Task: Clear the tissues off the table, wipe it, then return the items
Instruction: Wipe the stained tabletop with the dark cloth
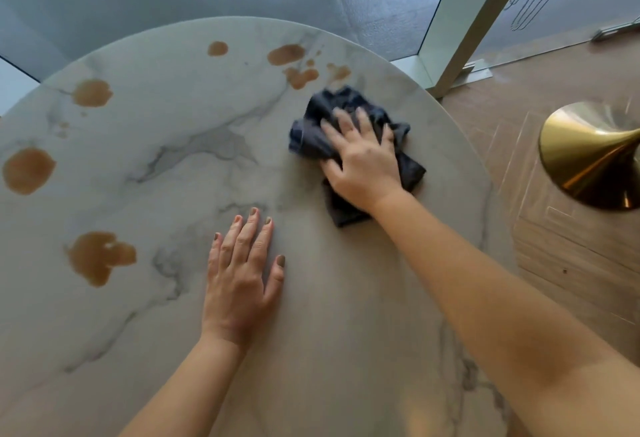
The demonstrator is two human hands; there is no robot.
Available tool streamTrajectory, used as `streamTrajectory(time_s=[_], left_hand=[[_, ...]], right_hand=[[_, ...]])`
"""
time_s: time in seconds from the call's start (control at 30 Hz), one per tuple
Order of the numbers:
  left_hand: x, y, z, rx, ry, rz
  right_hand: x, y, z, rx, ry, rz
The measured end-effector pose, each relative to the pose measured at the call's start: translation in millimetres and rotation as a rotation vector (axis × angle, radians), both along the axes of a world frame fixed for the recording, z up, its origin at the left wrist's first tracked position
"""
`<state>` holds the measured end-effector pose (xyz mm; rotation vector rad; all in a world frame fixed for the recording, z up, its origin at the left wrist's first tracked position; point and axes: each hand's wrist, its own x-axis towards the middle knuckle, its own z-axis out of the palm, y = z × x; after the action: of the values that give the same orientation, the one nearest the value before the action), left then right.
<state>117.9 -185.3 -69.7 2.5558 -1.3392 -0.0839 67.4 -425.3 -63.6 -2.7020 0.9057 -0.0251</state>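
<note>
A round marble table (194,315) fills the view. My right hand (360,163) presses flat on a crumpled dark blue cloth (346,107) at the table's right side, fingers spread over it. The cloth looks blurred at its far edge. My left hand (242,274) lies flat on the bare tabletop nearer to me, fingers apart, holding nothing. Several brown liquid stains mark the table: a cluster (298,66) just beyond the cloth, one at the far middle (217,48), and others along the left side (91,92), (27,170), (100,256). No tissues are in sight.
A brass cone-shaped base (588,156) stands on the wooden floor (568,263) to the right of the table. A pale metal frame post (474,21) and glass panels rise behind the table at the far right.
</note>
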Motion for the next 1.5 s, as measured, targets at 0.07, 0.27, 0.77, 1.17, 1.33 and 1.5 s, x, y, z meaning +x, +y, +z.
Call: streamTrajectory(time_s=[0.07, 0.27, 0.77, 1.17, 1.33, 1.5], left_hand=[[-0.6, -0.1, 1.3, 0.006, 0.003, 0.002], [1.0, 0.7, -1.3, -0.011, 0.007, -0.006], [2.4, 1.5, -2.3, -0.022, 0.018, 0.001], [2.8, 0.8, -3.4, -0.066, 0.001, -0.016], [1.6, 1.9, -5.1, -0.079, -0.001, -0.015], [1.6, 2.3, -4.9, -0.053, -0.006, -0.015]], right_hand=[[-38.8, 12.4, -2.8, -0.039, -0.029, 0.020], [-18.0, -61.9, -0.5, 0.019, 0.044, -0.375], [28.7, -84.2, 1.8, 0.024, 0.044, -0.219], [24.5, -53.7, -1.7, 0.000, -0.004, -0.035], [105.7, -87.4, 0.0, 0.012, 0.031, -0.155], [121.7, -28.9, 2.8, 0.027, 0.010, 0.278]])
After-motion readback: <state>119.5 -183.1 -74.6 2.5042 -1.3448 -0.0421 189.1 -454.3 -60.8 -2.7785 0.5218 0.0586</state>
